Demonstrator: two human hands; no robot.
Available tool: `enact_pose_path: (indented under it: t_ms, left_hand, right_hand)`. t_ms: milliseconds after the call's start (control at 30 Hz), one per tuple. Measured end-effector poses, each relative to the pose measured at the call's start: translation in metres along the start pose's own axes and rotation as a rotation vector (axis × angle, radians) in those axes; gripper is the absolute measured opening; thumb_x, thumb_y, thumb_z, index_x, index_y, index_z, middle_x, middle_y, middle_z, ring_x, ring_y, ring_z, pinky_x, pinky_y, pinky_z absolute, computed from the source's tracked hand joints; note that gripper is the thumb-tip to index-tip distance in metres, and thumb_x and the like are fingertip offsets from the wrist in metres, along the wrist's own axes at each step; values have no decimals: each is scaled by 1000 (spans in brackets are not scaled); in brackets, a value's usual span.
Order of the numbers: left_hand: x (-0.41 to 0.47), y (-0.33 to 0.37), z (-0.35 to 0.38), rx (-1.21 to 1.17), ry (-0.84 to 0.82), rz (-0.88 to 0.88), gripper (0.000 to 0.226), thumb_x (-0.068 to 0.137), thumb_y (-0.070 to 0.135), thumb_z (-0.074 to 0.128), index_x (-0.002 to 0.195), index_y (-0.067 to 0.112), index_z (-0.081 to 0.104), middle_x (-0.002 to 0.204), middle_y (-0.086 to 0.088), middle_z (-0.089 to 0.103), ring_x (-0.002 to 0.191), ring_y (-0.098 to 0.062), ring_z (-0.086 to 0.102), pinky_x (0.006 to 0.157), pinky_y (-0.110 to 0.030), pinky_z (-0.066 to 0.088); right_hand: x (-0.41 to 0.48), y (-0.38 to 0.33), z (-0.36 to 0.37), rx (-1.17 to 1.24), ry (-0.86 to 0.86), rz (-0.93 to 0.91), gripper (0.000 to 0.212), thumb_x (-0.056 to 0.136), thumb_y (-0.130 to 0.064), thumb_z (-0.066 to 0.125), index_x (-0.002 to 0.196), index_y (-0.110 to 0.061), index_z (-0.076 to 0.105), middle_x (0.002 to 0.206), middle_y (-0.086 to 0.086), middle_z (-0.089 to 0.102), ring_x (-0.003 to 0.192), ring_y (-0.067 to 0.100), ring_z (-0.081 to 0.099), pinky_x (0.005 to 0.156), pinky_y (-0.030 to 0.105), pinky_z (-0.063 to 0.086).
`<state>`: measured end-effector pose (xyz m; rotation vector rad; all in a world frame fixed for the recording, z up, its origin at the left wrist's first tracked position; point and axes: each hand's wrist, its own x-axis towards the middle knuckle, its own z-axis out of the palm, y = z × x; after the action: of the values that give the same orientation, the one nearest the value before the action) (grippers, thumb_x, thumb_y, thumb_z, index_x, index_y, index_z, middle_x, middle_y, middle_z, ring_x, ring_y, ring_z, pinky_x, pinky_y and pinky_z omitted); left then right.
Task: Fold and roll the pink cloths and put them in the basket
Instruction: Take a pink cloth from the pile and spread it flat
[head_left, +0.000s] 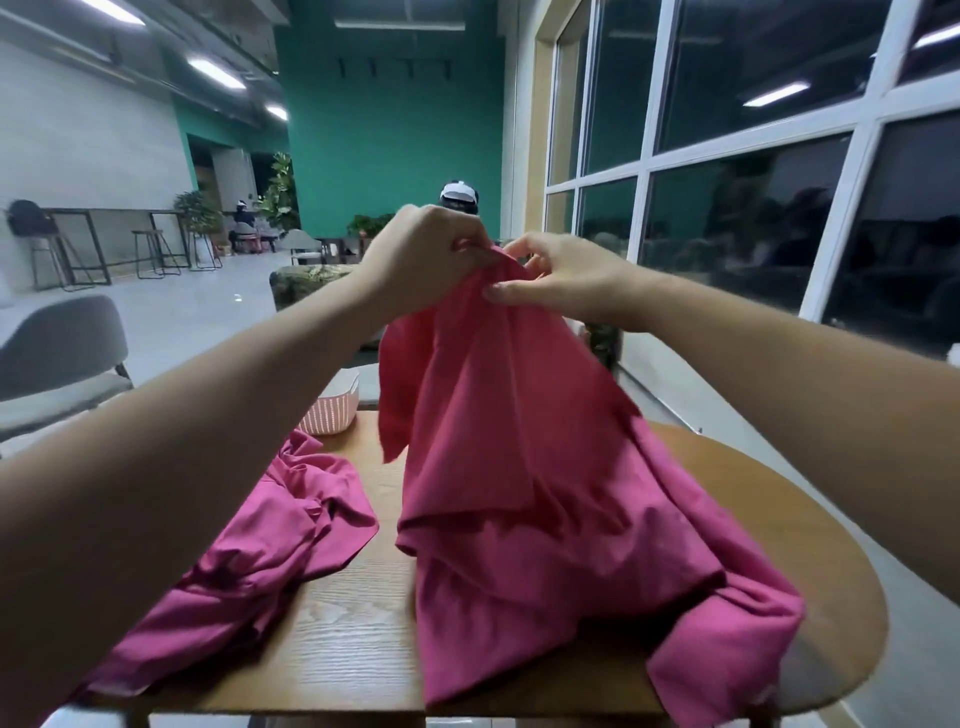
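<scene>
My left grip (421, 254) is pinching a gathered bit of the top edge of a large magenta-pink fabric cloth (519, 467), fingers curling round it. My right grip (566, 275) is pinching the same edge just beside it, thumb lying out along the fabric. I am holding both grips close together and high, I judge, so the cloth's own weight is pulling it straight while I am feeling for a corner to begin the fold. Below my grips it is hanging in a cone, its lower part trailing on the oak-grain wooden worktop (353, 639). Down to the left of my left grip, a second magenta-pink cloth (280, 535) is lying crumpled, not yet folded. Beyond that one, a small pale pink slatted plastic basket (332, 410) is standing at the far edge; I cannot see inside it.
</scene>
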<state>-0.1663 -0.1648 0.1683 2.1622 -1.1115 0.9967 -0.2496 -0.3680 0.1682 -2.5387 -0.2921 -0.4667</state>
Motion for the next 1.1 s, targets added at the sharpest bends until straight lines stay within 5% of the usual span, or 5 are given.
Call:
enact_pose_path:
  t_ms: [167,300,700,900,1100]
  left_hand:
    - [-9,-9,-1,28,-92,35,27,85,61,78,91,34,77,67,12,58,63,-13,54,62,-31,47]
    - [-28,-34,-5,161,-205,68,50,86,59,77,67,23,47,59,6,52,56,-17,45,57,-33,40]
    - [-28,-87,-34,-14,-10,-209,51,74,51,91,68,13,58,60,2,46,60,-16,36,58,-32,32]
    - [-7,-27,-19,-89,-27,-136,23,76,42,87,80,21,76,68,2,67,61,-8,49,61,-26,46]
    - [-4,4,0,-258,74,-223,28,74,46,86,86,25,71,72,9,67,61,-2,52,59,-23,43]
  right_hand:
    - [6,8,4,-119,167,-123,14,101,-17,63,90,-16,72,82,1,69,76,15,57,75,42,49]
    - [2,14,-18,-175,210,-106,14,104,-26,65,95,-18,73,75,-9,59,67,7,50,67,30,42]
    - [-13,57,-56,-352,301,196,15,99,-25,67,108,-17,75,102,5,73,98,28,65,79,31,44]
    - [-5,-2,-9,34,49,0,66,80,-56,86,136,-32,61,116,-12,70,103,4,69,90,26,55]
    - [10,-13,14,141,131,-175,21,89,-24,80,105,-12,74,87,-3,69,77,10,60,76,33,47]
